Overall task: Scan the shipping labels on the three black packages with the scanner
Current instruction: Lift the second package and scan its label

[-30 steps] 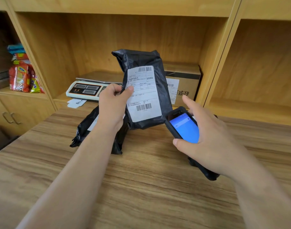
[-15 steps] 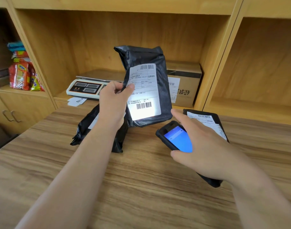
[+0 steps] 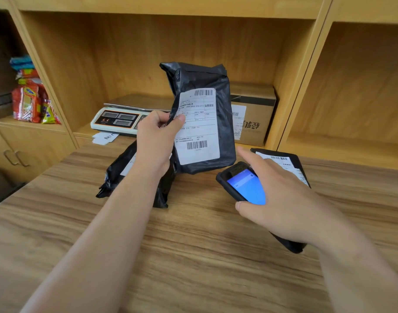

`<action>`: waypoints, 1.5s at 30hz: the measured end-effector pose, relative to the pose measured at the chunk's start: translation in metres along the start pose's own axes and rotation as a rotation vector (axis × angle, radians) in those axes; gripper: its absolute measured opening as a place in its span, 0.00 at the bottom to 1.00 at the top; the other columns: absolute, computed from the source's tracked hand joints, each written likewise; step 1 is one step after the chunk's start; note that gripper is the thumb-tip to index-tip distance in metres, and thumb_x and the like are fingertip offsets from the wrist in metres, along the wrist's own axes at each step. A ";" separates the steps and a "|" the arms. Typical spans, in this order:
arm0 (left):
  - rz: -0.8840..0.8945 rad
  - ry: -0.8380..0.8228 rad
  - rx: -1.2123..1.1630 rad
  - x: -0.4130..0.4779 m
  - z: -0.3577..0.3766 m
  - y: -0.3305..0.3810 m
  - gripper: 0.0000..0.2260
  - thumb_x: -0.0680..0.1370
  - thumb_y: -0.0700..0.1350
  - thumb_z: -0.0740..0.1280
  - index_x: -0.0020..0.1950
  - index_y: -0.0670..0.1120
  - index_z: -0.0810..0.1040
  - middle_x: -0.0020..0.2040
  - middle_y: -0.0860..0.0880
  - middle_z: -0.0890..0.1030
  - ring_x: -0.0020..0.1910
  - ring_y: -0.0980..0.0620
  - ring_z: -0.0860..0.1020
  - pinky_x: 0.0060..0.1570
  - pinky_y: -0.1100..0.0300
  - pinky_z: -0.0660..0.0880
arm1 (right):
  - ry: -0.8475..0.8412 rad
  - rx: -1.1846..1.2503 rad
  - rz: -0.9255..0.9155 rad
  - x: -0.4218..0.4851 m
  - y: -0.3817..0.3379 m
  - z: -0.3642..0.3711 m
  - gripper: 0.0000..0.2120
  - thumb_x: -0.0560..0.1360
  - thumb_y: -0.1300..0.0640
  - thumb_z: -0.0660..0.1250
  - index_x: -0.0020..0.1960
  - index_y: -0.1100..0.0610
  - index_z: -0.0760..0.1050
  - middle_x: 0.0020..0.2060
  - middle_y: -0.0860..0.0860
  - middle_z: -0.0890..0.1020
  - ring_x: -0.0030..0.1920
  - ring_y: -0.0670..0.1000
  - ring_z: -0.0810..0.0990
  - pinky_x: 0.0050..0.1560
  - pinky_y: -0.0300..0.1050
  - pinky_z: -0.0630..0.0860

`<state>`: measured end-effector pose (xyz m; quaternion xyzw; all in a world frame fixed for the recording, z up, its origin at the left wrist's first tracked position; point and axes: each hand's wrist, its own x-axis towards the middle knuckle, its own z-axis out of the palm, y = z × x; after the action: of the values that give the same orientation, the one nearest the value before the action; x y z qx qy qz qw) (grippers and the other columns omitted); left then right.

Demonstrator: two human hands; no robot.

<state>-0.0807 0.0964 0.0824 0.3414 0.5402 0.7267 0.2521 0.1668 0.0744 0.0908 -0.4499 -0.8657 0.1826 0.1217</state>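
My left hand holds a black package upright above the table, its white shipping label facing me. My right hand grips the black handheld scanner, blue screen lit, just below and to the right of that package, its top end pointing toward the label. A second black package lies on the table behind my left wrist, mostly hidden. A third black package with a label lies flat behind my right hand.
The wooden table fills the foreground. In the shelf behind stand a white weighing scale with paper slips in front, a labelled cardboard box, and snack packets in the left compartment. The right compartment holds nothing.
My right hand has lowered the scanner down and away from the held package, uncovering the third package behind it. The held package has stayed nearly still.
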 end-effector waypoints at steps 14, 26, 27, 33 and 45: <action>0.010 -0.003 0.190 0.008 -0.004 -0.018 0.09 0.74 0.50 0.73 0.44 0.47 0.77 0.52 0.37 0.85 0.53 0.34 0.84 0.52 0.33 0.81 | 0.039 0.042 -0.008 -0.001 -0.001 -0.003 0.48 0.69 0.42 0.70 0.77 0.30 0.42 0.64 0.35 0.65 0.61 0.42 0.67 0.52 0.45 0.69; -0.003 -0.166 0.697 0.009 -0.001 -0.039 0.06 0.82 0.46 0.65 0.54 0.44 0.74 0.49 0.47 0.82 0.48 0.48 0.81 0.45 0.48 0.80 | 0.114 0.131 -0.010 -0.004 0.003 -0.013 0.53 0.71 0.46 0.74 0.77 0.30 0.37 0.75 0.36 0.59 0.68 0.41 0.62 0.56 0.42 0.61; -0.009 -0.180 0.721 0.009 -0.001 -0.040 0.05 0.82 0.45 0.65 0.55 0.44 0.74 0.50 0.47 0.81 0.48 0.48 0.80 0.45 0.50 0.79 | 0.118 0.130 -0.003 -0.003 0.004 -0.013 0.53 0.71 0.46 0.74 0.78 0.30 0.37 0.76 0.37 0.59 0.71 0.42 0.61 0.57 0.42 0.61; -0.024 -0.236 0.810 0.007 0.000 -0.044 0.05 0.82 0.43 0.64 0.55 0.43 0.73 0.53 0.44 0.81 0.53 0.42 0.80 0.55 0.42 0.79 | 0.136 0.115 0.023 -0.001 0.008 -0.015 0.52 0.71 0.46 0.73 0.79 0.32 0.39 0.75 0.41 0.62 0.72 0.44 0.62 0.56 0.43 0.61; -0.114 -0.322 0.880 0.006 0.006 -0.057 0.12 0.82 0.42 0.65 0.65 0.45 0.72 0.58 0.44 0.80 0.58 0.42 0.78 0.56 0.47 0.75 | 0.115 0.121 0.030 -0.001 0.010 -0.014 0.53 0.70 0.46 0.74 0.79 0.33 0.38 0.75 0.40 0.62 0.72 0.44 0.62 0.57 0.44 0.62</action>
<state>-0.0806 0.1210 0.0298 0.4939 0.7688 0.3516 0.2034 0.1801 0.0816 0.0996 -0.4646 -0.8377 0.2101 0.1954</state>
